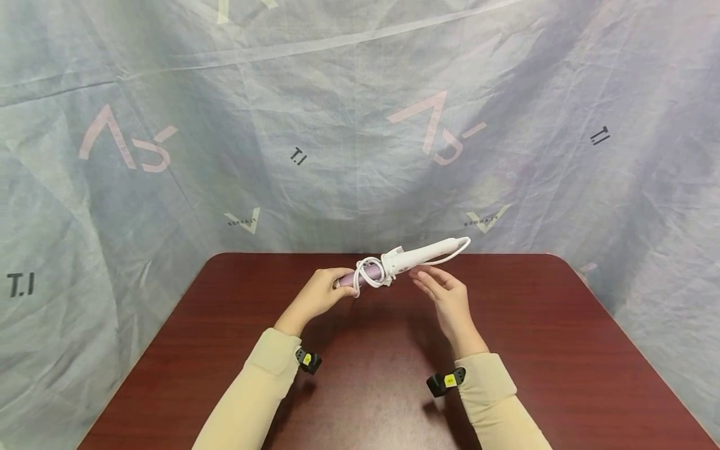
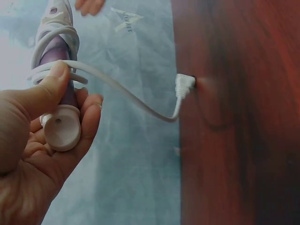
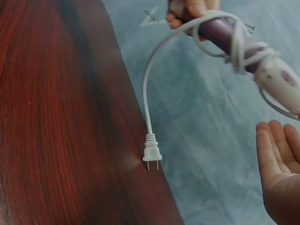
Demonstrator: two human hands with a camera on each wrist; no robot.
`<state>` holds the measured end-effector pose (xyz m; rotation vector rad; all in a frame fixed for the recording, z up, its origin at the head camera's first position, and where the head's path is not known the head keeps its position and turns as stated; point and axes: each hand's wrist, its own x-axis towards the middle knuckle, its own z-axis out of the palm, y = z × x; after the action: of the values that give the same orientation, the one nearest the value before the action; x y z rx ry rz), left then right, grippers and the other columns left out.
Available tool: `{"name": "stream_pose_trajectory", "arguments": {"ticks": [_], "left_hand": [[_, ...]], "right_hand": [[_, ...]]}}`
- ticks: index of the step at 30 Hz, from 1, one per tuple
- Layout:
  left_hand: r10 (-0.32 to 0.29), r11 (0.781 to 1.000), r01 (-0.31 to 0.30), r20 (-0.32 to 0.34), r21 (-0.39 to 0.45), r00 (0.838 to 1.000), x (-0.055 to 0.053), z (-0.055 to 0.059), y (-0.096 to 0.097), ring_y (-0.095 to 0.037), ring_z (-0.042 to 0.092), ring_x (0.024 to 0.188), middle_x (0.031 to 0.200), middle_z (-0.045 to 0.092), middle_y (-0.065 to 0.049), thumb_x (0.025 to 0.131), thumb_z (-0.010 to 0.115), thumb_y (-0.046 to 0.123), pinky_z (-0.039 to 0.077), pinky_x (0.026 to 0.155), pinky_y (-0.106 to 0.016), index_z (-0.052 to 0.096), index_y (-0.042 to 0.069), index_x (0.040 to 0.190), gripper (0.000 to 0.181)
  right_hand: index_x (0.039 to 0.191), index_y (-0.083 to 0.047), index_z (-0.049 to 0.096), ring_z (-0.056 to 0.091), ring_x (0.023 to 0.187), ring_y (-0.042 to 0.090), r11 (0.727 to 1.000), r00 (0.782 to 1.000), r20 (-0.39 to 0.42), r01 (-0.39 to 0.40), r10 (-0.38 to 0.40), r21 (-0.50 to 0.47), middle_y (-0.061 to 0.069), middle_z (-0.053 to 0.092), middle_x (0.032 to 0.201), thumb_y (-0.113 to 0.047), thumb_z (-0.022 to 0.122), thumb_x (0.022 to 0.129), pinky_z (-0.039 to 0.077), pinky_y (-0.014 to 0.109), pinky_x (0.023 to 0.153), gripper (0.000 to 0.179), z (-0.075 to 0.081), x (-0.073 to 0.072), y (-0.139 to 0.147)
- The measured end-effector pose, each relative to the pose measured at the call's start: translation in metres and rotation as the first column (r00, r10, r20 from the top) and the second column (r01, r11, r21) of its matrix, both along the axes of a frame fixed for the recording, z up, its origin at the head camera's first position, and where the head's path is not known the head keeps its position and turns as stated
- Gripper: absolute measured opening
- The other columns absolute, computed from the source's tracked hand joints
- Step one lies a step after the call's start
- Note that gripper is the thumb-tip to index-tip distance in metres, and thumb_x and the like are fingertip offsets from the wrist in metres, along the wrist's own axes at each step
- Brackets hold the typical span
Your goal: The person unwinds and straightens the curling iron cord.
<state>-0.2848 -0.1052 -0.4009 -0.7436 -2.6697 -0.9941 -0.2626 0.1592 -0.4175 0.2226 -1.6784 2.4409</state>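
Note:
A curling iron (image 1: pixel 424 255) with a white handle and a purple barrel is held up over the table, its handle pointing right and tilted upward. My left hand (image 1: pixel 320 290) grips it at the barrel end, and the thumb presses on the white cord (image 2: pixel 126 96) there. That cord loops several times around the barrel. Its two-pin plug (image 3: pixel 152 152) hangs loose on a free length, seen in both wrist views. Under the handle, my right hand (image 1: pixel 450 303) is held with its fingers extended, fingertips close to the handle and gripping nothing.
The dark red wooden table (image 1: pixel 360 375) spreads beneath both arms. Behind it hangs a grey fabric backdrop (image 1: pixel 349 112) with printed letters. Black wrist cameras with yellow labels sit on both sleeves.

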Motion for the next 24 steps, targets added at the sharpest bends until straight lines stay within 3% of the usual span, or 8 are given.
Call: {"name": "stream_pose_trajectory", "arguments": {"ticks": [3, 7, 10, 14, 20, 24], "left_hand": [[-0.01, 1.0, 0.01, 0.0, -0.002, 1.0, 0.001, 0.008, 0.002, -0.008, 0.052, 0.069, 0.092, 0.071, -0.005, 0.079, 0.079, 0.021, 0.045, 0.065, -0.023, 0.069, 0.005, 0.113, 0.039], [-0.03, 1.0, 0.03, 0.0, 0.004, 1.0, 0.002, 0.017, 0.006, -0.007, 0.053, 0.068, 0.093, 0.071, -0.005, 0.08, 0.078, 0.022, 0.046, 0.066, -0.023, 0.069, 0.004, 0.114, 0.039], [-0.05, 0.999, 0.05, 0.0, 0.014, 0.999, 0.003, 0.023, 0.009, -0.006, 0.054, 0.068, 0.091, 0.071, -0.005, 0.081, 0.077, 0.021, 0.047, 0.065, -0.023, 0.069, 0.004, 0.114, 0.038], [-0.078, 0.996, 0.077, 0.005, 0.033, 0.997, 0.004, 0.029, 0.013, -0.006, 0.055, 0.067, 0.09, 0.071, -0.006, 0.082, 0.076, 0.02, 0.047, 0.064, -0.022, 0.068, 0.003, 0.115, 0.037], [-0.066, 0.997, 0.065, 0.016, 0.048, 0.998, 0.005, 0.034, 0.015, -0.006, 0.055, 0.067, 0.091, 0.071, -0.006, 0.083, 0.075, 0.019, 0.046, 0.062, -0.022, 0.068, 0.004, 0.115, 0.036], [-0.041, 0.998, 0.04, 0.021, 0.05, 0.999, 0.005, 0.034, 0.012, -0.008, 0.054, 0.068, 0.092, 0.07, -0.006, 0.084, 0.075, 0.02, 0.046, 0.063, -0.023, 0.068, 0.004, 0.116, 0.036]], "right_hand": [[0.115, 0.007, 0.063, 0.068, 0.093, 0.009, 0.994, 1.0, 0.011, -0.004, 0.002, 0.113, -0.002, 0.074, 0.093, -0.006, 0.069, 0.088, 0.05, 0.024, 0.089, 0.031, -0.003, -0.002, -0.007], [0.112, 0.002, 0.065, 0.066, 0.09, 0.004, 0.977, 0.999, 0.021, -0.035, 0.031, 0.209, -0.007, 0.073, 0.092, -0.002, 0.07, 0.085, 0.048, 0.02, 0.085, 0.028, -0.009, -0.005, -0.019], [0.114, 0.005, 0.064, 0.066, 0.093, 0.006, 0.963, 0.997, 0.022, -0.074, 0.07, 0.258, 0.006, 0.072, 0.102, 0.003, 0.069, 0.083, 0.05, 0.021, 0.085, 0.031, -0.012, -0.007, -0.03], [0.12, 0.008, 0.061, 0.065, 0.106, 0.02, 0.932, 0.989, 0.017, -0.142, 0.144, 0.334, 0.025, 0.065, 0.118, 0.002, 0.07, 0.082, 0.051, 0.026, 0.089, 0.04, -0.017, -0.008, -0.045], [0.12, 0.007, 0.063, 0.059, 0.115, 0.036, 0.882, 0.964, -0.044, -0.221, 0.262, 0.415, 0.026, 0.064, 0.12, -0.001, 0.073, 0.083, 0.044, 0.046, 0.101, 0.039, -0.028, -0.007, -0.063], [0.109, 0.011, 0.066, 0.065, 0.104, 0.032, 0.883, 0.954, -0.108, -0.212, 0.28, 0.418, 0.029, 0.066, 0.11, -0.001, 0.072, 0.083, 0.049, 0.039, 0.095, 0.029, -0.023, 0.004, -0.068]]}}
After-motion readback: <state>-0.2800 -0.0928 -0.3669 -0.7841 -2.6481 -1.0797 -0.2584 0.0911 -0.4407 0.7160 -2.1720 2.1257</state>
